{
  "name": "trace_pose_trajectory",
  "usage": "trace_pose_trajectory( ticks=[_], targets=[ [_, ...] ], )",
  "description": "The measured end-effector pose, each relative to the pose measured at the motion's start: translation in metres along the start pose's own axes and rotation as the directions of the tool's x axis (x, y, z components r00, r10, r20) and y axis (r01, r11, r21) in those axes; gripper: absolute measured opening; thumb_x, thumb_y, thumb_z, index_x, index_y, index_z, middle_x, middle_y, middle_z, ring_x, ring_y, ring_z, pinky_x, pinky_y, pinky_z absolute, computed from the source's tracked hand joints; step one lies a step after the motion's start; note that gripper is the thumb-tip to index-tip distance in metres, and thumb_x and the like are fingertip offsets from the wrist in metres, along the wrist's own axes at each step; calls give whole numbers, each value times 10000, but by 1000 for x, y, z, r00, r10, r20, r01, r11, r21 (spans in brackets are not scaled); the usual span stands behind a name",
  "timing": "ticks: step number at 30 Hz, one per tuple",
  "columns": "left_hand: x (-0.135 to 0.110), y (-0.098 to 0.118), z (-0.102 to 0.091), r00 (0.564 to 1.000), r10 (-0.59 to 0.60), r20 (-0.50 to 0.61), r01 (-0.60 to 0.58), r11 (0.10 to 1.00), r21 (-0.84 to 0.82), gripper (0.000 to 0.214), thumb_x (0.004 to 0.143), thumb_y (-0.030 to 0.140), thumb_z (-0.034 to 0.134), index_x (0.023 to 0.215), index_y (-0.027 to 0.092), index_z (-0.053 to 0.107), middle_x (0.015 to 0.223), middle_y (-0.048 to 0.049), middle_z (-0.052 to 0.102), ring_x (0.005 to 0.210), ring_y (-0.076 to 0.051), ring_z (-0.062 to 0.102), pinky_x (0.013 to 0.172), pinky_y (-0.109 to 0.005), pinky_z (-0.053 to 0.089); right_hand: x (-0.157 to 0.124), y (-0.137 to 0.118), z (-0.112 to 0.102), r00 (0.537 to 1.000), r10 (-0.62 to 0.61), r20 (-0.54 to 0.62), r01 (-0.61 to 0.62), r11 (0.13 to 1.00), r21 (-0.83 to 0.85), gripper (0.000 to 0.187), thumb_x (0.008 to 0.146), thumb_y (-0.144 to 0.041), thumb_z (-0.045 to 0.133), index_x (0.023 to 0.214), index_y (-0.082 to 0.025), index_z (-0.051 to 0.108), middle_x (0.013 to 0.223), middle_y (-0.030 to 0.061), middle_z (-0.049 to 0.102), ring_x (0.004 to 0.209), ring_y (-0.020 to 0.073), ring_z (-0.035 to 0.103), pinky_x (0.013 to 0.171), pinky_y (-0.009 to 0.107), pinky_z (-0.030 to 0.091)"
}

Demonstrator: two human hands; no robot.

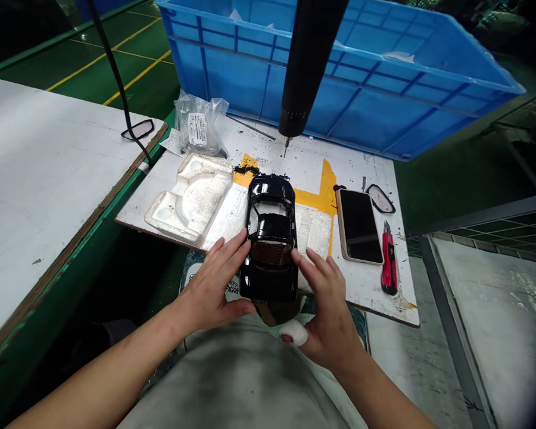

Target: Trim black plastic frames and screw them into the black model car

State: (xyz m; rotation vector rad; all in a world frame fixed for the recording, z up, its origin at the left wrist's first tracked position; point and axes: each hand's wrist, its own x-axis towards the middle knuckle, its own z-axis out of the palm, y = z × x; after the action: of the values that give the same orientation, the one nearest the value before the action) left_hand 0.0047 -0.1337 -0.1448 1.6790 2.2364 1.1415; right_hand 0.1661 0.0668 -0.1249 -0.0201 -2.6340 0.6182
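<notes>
A glossy black model car body point(273, 226) lies in the middle of the board, its rear end toward me. My left hand point(214, 280) holds its left side with the fingertips, the thumb near the rear end. From the right side, my right hand point(324, 298) presses its fingertips against the body, and a white wrap point(296, 332) covers the thumb. The car sits between both hands. Beyond its front hangs a black electric screwdriver point(295, 116), bit pointing down, with small black screws point(246, 170) scattered below it.
A white foam tray point(201, 196) and a clear labelled bag point(201, 128) lie at left. To the right are a phone point(361, 226), a red utility knife point(388, 262) and a black-rimmed piece point(381, 198). A big blue crate point(241, 74) stands behind. A black cable point(116, 71) hangs at left.
</notes>
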Motion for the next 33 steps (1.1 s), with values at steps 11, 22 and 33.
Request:
trace_pose_trajectory(
  ticks=[11, 22, 33],
  targets=[
    [-1, -2, -1, 1000, 9, -1, -9, 1000, -17, 929, 933, 712, 481, 1633, 222, 117, 1651, -223, 287, 1553, -305, 276, 1271, -543, 184, -2, -7, 3, 985, -165, 41, 169, 973, -158, 945, 891, -708, 548, 1577, -116, 280, 1371, 150, 633, 1417, 327, 462, 1260, 577, 157],
    [-3, -2, -1, 994, 80, -80, -81, 997, -4, 898, 934, 707, 487, 1622, 212, 190, 1618, -225, 359, 1526, -308, 340, 1261, -532, 236, 10, -20, 13, 979, -190, 80, 201, 964, -176, 946, 879, -691, 556, 1572, -102, 295, 1413, 128, 608, 1463, 312, 399, 1283, 554, 66],
    [-2, -1, 1, 992, 124, -21, -120, 985, 121, 933, 912, 694, 554, 1629, 229, 178, 1640, -214, 319, 1533, -338, 315, 1253, -548, 238, 3, -5, 5, 999, -12, -48, 9, 998, -61, 970, 881, -751, 522, 1550, -88, 289, 1536, 222, 436, 1480, 365, 350, 1219, 606, 224]
  ],
)
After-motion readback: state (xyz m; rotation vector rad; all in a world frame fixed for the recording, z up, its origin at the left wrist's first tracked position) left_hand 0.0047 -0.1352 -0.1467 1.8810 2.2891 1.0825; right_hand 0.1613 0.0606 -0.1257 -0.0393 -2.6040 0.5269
